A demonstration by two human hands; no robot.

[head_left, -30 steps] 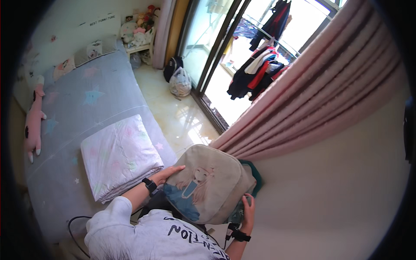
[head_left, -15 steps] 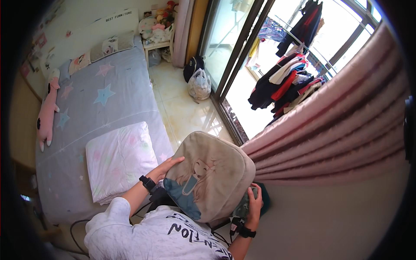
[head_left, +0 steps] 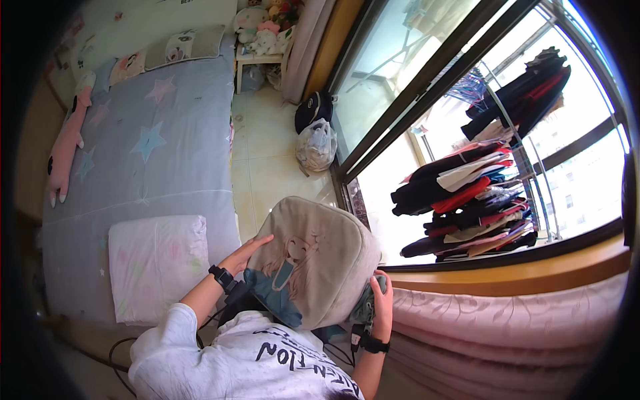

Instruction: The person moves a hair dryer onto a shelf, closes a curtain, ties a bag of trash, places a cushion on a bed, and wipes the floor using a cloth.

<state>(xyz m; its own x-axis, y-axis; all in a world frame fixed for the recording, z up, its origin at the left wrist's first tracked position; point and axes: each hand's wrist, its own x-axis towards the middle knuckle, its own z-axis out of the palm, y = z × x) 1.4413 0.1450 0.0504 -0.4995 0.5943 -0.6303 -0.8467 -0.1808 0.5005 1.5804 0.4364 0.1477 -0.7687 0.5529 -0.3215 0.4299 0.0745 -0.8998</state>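
Note:
A boxy beige cushion [head_left: 333, 257] with a printed cartoon girl and a blue lower corner is held up in front of my body, tilted. My left hand [head_left: 248, 255] grips its left edge, with fingers along the printed face and a black band on the wrist. On the opposite side, my right hand [head_left: 382, 303] is closed at the lower right edge, against bluish-green cloth [head_left: 364, 303]. I cannot tell whether this cloth belongs to the cushion. The cushion hides its own underside.
To the left, a grey bed [head_left: 180, 160] carries a folded pale quilt [head_left: 159, 267] and a pink plush toy [head_left: 67, 150]. A plastic bag [head_left: 316, 147] and a black bag [head_left: 313, 112] stand by the sliding door. Clothes [head_left: 467, 200] hang beyond it; a pink curtain [head_left: 507, 333] is at right.
The view has turned right, showing more of the window and hanging clothes. The cushion, still between both hands, sits slightly further left in view. The curtain now appears lower.

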